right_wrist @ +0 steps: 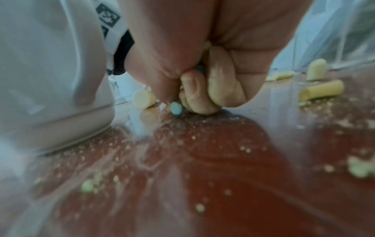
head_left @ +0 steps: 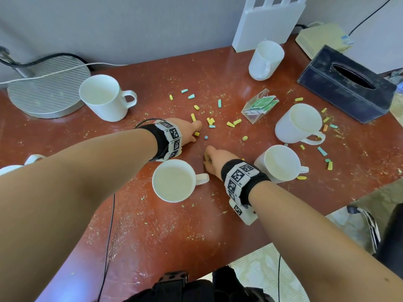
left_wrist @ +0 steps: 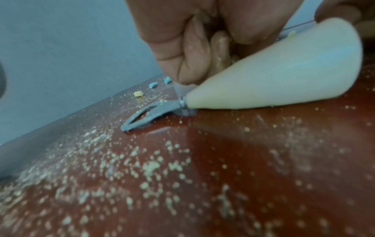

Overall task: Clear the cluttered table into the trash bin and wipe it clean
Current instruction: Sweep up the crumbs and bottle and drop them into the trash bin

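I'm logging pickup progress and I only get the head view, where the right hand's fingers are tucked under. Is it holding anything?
Observer: Yes. In the right wrist view, the right hand has its fingers curled round collected pieces. A yellow bit and a blue bit peek out between the fingers.
Operator: And the left?
Observer: In the left wrist view, the left hand also has its fingers curled in, and they are dusty. Whether they hold anything is hidden.
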### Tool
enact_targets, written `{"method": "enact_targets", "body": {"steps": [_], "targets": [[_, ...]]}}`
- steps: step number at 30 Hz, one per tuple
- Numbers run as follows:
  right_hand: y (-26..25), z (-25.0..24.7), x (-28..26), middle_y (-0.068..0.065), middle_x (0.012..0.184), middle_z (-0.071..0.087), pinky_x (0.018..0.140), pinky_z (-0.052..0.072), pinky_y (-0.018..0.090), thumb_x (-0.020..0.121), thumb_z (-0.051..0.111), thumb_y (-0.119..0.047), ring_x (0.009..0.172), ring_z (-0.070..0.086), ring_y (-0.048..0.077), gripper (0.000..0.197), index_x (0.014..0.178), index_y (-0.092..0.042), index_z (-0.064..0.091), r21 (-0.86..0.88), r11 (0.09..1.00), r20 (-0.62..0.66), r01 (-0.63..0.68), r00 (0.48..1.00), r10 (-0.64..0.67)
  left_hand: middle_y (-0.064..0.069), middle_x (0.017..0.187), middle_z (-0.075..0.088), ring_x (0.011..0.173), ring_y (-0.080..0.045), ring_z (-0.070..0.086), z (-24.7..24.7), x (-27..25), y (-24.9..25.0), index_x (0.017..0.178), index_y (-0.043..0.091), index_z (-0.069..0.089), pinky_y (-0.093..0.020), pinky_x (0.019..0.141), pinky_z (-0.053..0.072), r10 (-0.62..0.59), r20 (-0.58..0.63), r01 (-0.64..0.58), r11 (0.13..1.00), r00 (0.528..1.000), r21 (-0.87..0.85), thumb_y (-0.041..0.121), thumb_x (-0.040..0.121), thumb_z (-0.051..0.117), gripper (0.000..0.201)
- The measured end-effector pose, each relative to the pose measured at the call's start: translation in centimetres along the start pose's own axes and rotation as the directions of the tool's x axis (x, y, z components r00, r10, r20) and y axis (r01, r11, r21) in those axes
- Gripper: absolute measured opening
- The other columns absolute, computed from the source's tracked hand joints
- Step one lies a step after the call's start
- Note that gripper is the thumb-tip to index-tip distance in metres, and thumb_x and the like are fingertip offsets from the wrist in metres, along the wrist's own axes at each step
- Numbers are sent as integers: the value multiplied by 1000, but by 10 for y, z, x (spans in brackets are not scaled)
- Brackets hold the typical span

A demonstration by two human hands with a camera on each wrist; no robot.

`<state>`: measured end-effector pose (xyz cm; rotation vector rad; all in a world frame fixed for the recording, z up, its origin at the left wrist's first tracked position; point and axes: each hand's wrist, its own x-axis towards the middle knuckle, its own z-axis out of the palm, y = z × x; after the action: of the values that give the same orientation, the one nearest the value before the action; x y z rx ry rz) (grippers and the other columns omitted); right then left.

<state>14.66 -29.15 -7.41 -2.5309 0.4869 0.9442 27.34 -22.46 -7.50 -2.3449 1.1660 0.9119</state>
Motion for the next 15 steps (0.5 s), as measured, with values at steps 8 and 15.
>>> {"method": "enact_targets", "body": {"steps": [8,15], "targets": [[13,-7,4,8,87,56,72,48,33,96,38,-18,70,50,22,24,110,-10,55,479,878,-150,-21,983,105,-6,80,49,72,-24,49,-8,-9,-1,123,9,37,-32,65,40,34,-47,-36,998,998,-50,25,100,34,28],[-1,-40,-6,2,60,37,30,19,11,95,31,-6,29,29,6,28,74,-11,48,997,82,-15,4,990,139,-12,114,58,99,-28,55,-12,-40,-28,119,7,47,-35,85,43,-142,-251,38,925,957,-379,26,98,38,29]]}}
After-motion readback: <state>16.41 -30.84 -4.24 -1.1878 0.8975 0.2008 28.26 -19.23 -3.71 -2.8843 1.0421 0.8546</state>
